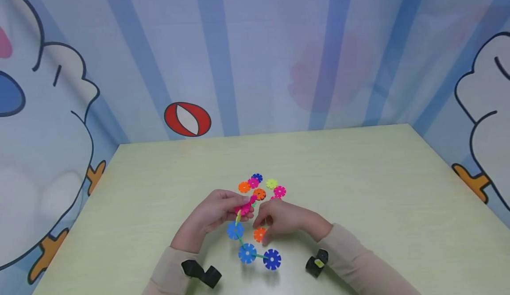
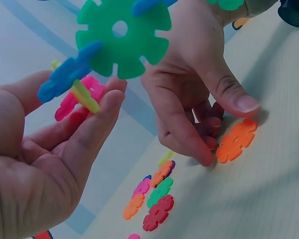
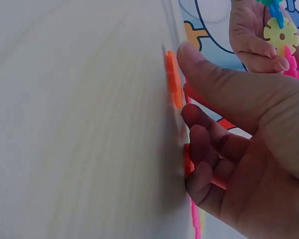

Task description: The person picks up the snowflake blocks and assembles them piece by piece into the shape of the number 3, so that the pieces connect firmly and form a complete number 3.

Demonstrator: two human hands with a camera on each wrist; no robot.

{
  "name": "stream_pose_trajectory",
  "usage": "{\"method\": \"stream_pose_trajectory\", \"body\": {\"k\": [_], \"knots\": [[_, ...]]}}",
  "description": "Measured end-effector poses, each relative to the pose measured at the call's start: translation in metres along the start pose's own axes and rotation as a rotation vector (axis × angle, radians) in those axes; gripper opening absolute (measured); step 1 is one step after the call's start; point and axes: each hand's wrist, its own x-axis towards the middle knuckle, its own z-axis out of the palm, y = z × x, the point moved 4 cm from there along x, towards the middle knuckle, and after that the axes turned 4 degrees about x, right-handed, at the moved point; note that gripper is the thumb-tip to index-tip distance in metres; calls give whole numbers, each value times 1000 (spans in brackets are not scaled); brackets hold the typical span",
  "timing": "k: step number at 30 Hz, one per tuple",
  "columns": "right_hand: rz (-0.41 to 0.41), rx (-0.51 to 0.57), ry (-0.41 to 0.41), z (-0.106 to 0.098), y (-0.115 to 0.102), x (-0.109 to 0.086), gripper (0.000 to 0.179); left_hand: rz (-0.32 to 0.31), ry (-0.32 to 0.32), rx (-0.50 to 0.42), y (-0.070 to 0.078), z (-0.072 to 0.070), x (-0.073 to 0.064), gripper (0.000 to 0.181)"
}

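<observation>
While our left hand [image 1: 217, 208] pinches a pink part [image 1: 242, 209] of a chain [image 1: 247, 253] of linked flower-shaped discs, its blue and green pieces trailing toward us, our right hand [image 1: 284, 219] bends over the table [image 1: 358, 175] with thumb and forefinger apart at a single orange disc [image 1: 257, 233]. That disc lies on the tabletop beside the chain, and we cannot tell whether the fingertips touch it; beyond our hands we see more discs [image 1: 244, 187] in orange, pink, yellow and dark blue.
</observation>
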Motion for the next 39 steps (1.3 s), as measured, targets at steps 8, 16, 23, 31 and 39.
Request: {"method": "stream_pose_trajectory", "body": {"k": [8, 16, 23, 31, 39], "knots": [[23, -37, 10, 1, -3, 2, 25, -10, 7, -4, -1, -1, 0, 40], [36, 22, 74, -3, 2, -3, 15, -18, 0, -23, -4, -1, 2, 40], [68, 208, 183, -15, 14, -13, 7, -26, -7, -30, -6, 1, 3, 41], [88, 343, 326, -38, 17, -26, 18, -5, -31, -25, -3, 4, 1, 42], [97, 477, 400, -44, 10, -31, 26, -7, -41, -20, -4, 6, 3, 43]]}}
